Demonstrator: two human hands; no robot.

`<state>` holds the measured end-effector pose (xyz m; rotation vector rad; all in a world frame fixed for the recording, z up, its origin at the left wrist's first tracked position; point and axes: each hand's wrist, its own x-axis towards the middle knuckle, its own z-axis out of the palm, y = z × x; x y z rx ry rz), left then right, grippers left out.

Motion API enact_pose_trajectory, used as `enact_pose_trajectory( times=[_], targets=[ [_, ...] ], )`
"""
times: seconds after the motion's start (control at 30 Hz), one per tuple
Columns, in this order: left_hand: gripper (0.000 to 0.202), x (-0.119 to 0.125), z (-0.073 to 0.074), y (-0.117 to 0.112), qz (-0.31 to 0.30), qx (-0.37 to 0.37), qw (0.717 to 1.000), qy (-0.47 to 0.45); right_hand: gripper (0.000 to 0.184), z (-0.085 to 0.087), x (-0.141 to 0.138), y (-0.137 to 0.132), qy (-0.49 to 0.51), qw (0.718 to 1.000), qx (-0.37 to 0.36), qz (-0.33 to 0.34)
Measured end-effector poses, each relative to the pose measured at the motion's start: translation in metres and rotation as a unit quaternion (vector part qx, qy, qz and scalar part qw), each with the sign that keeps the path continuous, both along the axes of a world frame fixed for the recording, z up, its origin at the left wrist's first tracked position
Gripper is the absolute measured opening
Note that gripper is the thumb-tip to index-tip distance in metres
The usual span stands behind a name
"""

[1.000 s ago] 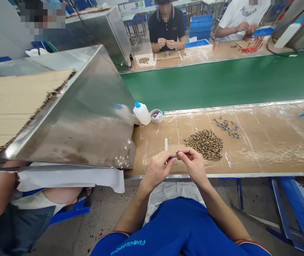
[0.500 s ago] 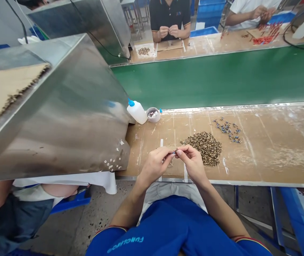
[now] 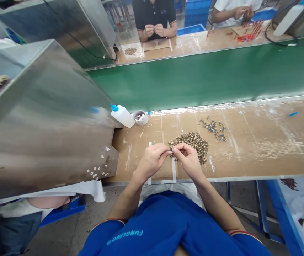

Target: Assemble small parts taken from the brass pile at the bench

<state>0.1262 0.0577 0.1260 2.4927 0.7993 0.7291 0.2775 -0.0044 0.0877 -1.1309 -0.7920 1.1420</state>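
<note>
My left hand and my right hand meet fingertip to fingertip over the near edge of the bench. Both are closed in a pinch on a small blue-and-brass piece, mostly hidden by the fingers. Just behind and right of my right hand lies a heap of small brass-coloured metal pieces. Farther back, a loose scatter of small pieces with blue parts rests on the cardboard-brown bench top.
A white bottle with a blue tip leans beside a small round tub. On the left stands a large metal housing. Past the bench runs a green belt, with two people working beyond it. A blue bin sits lower right.
The camera view has turned to the right, so the bench things appear farther left. My hands stay pinched together, with small finger shifts around the piece.
</note>
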Motion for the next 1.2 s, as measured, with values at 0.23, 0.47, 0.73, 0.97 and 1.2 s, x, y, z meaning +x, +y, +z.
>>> enact_pose_trajectory(
  times=[0.23, 0.47, 0.73, 0.97, 1.2],
  targets=[
    [0.027, 0.010, 0.007, -0.013, -0.043, 0.021, 0.998, 0.027, 0.029, 0.009, 0.012, -0.029, -0.055, 0.998, 0.005, -0.025],
    [0.031, 0.001, 0.014, -0.028, -0.120, 0.001, 0.991, 0.060, 0.020, 0.015, 0.012, -0.057, -0.103, 0.994, 0.048, 0.000],
    [0.021, -0.013, 0.023, -0.026, -0.188, -0.085, 0.970, 0.129, 0.015, 0.009, 0.002, -0.070, -0.151, 0.986, 0.049, 0.058],
    [0.020, -0.022, 0.018, -0.027, -0.174, -0.152, 0.968, 0.099, 0.019, 0.005, -0.014, -0.071, -0.133, 0.989, 0.058, 0.039],
    [0.020, -0.033, 0.020, -0.026, -0.130, -0.171, 0.976, 0.025, 0.022, 0.005, -0.019, -0.057, -0.107, 0.992, 0.063, 0.035]
  ],
)
